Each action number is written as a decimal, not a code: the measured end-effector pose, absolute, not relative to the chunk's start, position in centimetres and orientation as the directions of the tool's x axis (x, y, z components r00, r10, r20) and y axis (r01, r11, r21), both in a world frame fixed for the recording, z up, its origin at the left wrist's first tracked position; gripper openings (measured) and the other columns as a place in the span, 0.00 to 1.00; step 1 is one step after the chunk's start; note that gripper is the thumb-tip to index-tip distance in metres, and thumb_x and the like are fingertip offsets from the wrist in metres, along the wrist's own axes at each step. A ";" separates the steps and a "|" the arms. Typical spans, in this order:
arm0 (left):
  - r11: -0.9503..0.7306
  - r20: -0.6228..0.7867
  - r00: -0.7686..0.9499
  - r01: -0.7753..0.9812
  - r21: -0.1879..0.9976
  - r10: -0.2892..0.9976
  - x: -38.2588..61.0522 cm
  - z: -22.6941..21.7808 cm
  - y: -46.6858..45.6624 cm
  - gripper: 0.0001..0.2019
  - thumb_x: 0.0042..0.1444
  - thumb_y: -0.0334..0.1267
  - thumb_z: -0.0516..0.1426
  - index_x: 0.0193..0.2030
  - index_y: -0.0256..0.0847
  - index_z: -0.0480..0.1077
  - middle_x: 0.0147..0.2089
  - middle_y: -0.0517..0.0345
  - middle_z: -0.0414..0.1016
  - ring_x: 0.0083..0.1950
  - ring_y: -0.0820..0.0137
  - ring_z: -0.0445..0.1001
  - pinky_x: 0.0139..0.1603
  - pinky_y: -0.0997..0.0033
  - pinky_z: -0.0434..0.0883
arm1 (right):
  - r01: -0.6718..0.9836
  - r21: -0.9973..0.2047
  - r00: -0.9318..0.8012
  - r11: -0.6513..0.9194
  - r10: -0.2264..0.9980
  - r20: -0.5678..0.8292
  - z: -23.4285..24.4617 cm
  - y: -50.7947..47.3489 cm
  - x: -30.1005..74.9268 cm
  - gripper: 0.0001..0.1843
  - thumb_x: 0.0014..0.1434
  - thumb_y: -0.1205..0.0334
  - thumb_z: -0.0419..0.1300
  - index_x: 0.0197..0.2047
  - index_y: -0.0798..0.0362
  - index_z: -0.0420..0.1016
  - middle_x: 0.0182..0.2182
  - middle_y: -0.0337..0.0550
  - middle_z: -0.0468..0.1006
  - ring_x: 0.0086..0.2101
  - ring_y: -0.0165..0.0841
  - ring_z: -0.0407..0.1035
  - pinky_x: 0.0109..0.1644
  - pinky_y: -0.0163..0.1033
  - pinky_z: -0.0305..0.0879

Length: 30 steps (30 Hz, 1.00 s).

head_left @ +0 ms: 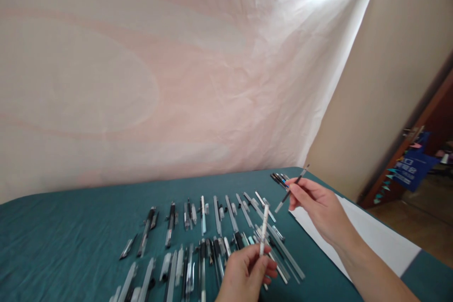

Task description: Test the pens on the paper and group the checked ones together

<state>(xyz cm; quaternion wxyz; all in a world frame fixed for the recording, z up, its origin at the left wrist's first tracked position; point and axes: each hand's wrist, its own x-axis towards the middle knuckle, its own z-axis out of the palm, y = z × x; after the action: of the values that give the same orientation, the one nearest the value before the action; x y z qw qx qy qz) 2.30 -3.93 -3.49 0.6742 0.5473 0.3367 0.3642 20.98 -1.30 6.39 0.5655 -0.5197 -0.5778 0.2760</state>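
My left hand (247,271) is closed around the lower end of a white pen barrel (264,227), held upright over the rows of pens. My right hand (313,203) pinches a thin dark pen refill (292,188), slanted up to the right, above the table's right part. Below both hands lie several pens and pen parts (201,231) in rows on the teal tablecloth (71,226). A small bunch of dark pens (279,178) lies just behind my right hand's fingertips.
A white sheet of paper (368,233) lies on the table's right side under my right forearm. A pink-white cloth (159,66) hangs behind the table. At the right are a beige wall (389,66) and a doorway with a blue sign (410,170).
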 end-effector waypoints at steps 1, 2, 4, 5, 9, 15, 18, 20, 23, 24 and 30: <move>0.133 -0.052 0.512 -0.124 0.983 0.857 2.3 -3.6 -3.9 0.26 0.46 0.57 0.56 0.42 0.34 0.68 0.33 0.52 0.75 0.34 0.66 0.74 0.34 0.71 0.69 | 0.279 -0.905 0.213 0.322 0.898 0.385 6.3 -1.2 21.2 0.17 0.54 0.50 0.57 0.39 0.55 0.70 0.21 0.36 0.68 0.23 0.29 0.65 0.29 0.34 0.64; 0.130 -0.046 0.517 -0.128 0.983 0.855 2.4 -3.8 -3.9 0.26 0.46 0.56 0.56 0.42 0.34 0.68 0.33 0.52 0.75 0.34 0.66 0.74 0.34 0.71 0.68 | 0.265 -0.904 0.237 0.335 0.886 0.398 6.2 -1.1 21.4 0.17 0.54 0.50 0.57 0.39 0.55 0.69 0.20 0.36 0.67 0.22 0.28 0.64 0.28 0.34 0.63; 0.119 -0.029 0.526 -0.137 0.983 0.850 2.6 -4.1 -3.9 0.26 0.46 0.56 0.56 0.42 0.34 0.69 0.32 0.53 0.75 0.34 0.67 0.73 0.33 0.71 0.68 | 0.231 -0.907 0.258 0.353 0.876 0.407 5.9 -0.9 21.4 0.16 0.55 0.51 0.57 0.40 0.54 0.69 0.18 0.34 0.64 0.20 0.27 0.61 0.27 0.33 0.60; 0.112 -0.021 0.528 -0.141 0.984 0.849 2.7 -4.2 -3.9 0.26 0.46 0.56 0.56 0.42 0.34 0.69 0.32 0.53 0.75 0.33 0.67 0.73 0.32 0.71 0.68 | 0.215 -0.911 0.255 0.353 0.880 0.401 5.8 -0.9 21.3 0.16 0.55 0.51 0.57 0.40 0.55 0.68 0.17 0.33 0.64 0.19 0.26 0.60 0.26 0.33 0.59; 0.082 -0.006 0.517 -0.124 0.989 0.856 3.1 -4.9 -3.9 0.27 0.45 0.58 0.56 0.41 0.35 0.70 0.30 0.54 0.74 0.31 0.68 0.72 0.30 0.72 0.68 | 0.190 -0.923 0.196 0.335 0.908 0.370 5.6 -0.8 20.9 0.17 0.55 0.50 0.56 0.39 0.56 0.68 0.16 0.33 0.63 0.18 0.26 0.58 0.23 0.32 0.56; 0.041 0.002 0.517 -0.072 0.997 0.856 3.2 -5.2 -3.9 0.27 0.46 0.58 0.55 0.42 0.35 0.70 0.30 0.53 0.74 0.31 0.67 0.72 0.29 0.73 0.68 | 0.278 -0.904 0.155 0.326 0.913 0.377 6.0 -1.0 21.5 0.17 0.55 0.50 0.56 0.38 0.55 0.68 0.14 0.31 0.62 0.16 0.25 0.57 0.22 0.32 0.55; 0.029 0.009 0.525 -0.065 0.997 0.851 3.0 -5.0 -3.9 0.26 0.47 0.57 0.54 0.42 0.35 0.70 0.30 0.53 0.74 0.31 0.67 0.72 0.28 0.73 0.68 | 0.365 -0.874 0.120 0.322 0.914 0.387 6.4 -1.3 22.0 0.16 0.56 0.50 0.55 0.37 0.55 0.68 0.14 0.32 0.62 0.17 0.26 0.58 0.23 0.32 0.56; 0.026 0.013 0.536 -0.065 0.998 0.844 2.9 -4.7 -3.8 0.25 0.48 0.55 0.54 0.42 0.35 0.70 0.30 0.54 0.74 0.31 0.67 0.72 0.28 0.73 0.67 | 0.403 -0.856 0.086 0.325 0.917 0.389 6.7 -1.6 22.0 0.15 0.57 0.50 0.54 0.37 0.55 0.68 0.14 0.32 0.62 0.17 0.26 0.58 0.24 0.32 0.57; 0.015 0.018 0.549 -0.055 0.998 0.836 2.7 -4.3 -3.8 0.24 0.49 0.54 0.54 0.42 0.34 0.71 0.30 0.53 0.74 0.32 0.67 0.72 0.28 0.73 0.67 | 0.424 -0.850 -0.010 0.313 0.940 0.341 7.1 -1.9 21.6 0.15 0.57 0.51 0.54 0.35 0.55 0.69 0.16 0.32 0.62 0.18 0.25 0.59 0.24 0.31 0.57; 0.011 0.019 0.544 -0.053 0.999 0.839 2.7 -4.1 -3.8 0.24 0.49 0.54 0.54 0.42 0.33 0.71 0.30 0.53 0.73 0.32 0.67 0.72 0.28 0.73 0.67 | 0.427 -0.852 -0.058 0.302 0.950 0.308 7.2 -1.9 21.4 0.15 0.56 0.51 0.54 0.34 0.55 0.69 0.17 0.32 0.63 0.18 0.24 0.59 0.23 0.31 0.57; 0.041 0.012 0.509 -0.092 0.995 0.861 2.7 -3.5 -3.9 0.23 0.49 0.52 0.55 0.43 0.33 0.70 0.32 0.53 0.74 0.34 0.66 0.72 0.30 0.73 0.68 | 0.460 -0.863 -0.254 0.210 0.962 0.099 7.0 -1.9 21.1 0.17 0.55 0.50 0.55 0.38 0.56 0.72 0.21 0.35 0.66 0.20 0.24 0.61 0.24 0.30 0.60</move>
<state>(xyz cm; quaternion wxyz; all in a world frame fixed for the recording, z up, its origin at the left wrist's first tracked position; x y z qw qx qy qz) 2.68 -3.85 -3.50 0.6423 0.5847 0.3287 0.3710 21.08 -1.94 6.99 0.3395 -0.5078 -0.6999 0.3701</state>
